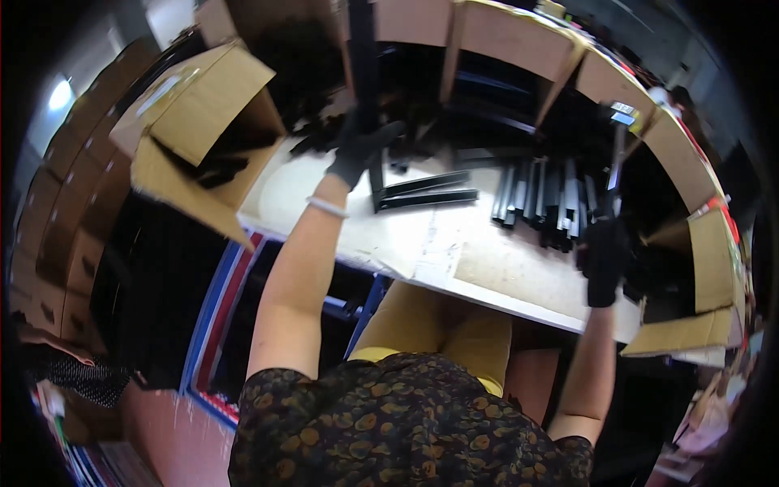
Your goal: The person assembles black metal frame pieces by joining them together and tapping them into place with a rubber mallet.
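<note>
My left hand [357, 146], in a black glove with a white band at the wrist, is closed around a long black upright bar [363, 57] that stands on the white worktable [454, 252]. My right hand [604, 256], also black-gloved, grips a thin black rod [617, 162] that rises toward the right divider. Two flat black strips [426, 191] lie on the table just right of the upright bar. A bundle of several black bars [540, 199] lies between my two hands.
An open cardboard box [195, 130] with black parts inside sits at the table's left corner. Another cardboard box [706, 276] stands at the right. Brown partition boards [511, 36] ring the back. Stacked cartons [73, 203] line the far left.
</note>
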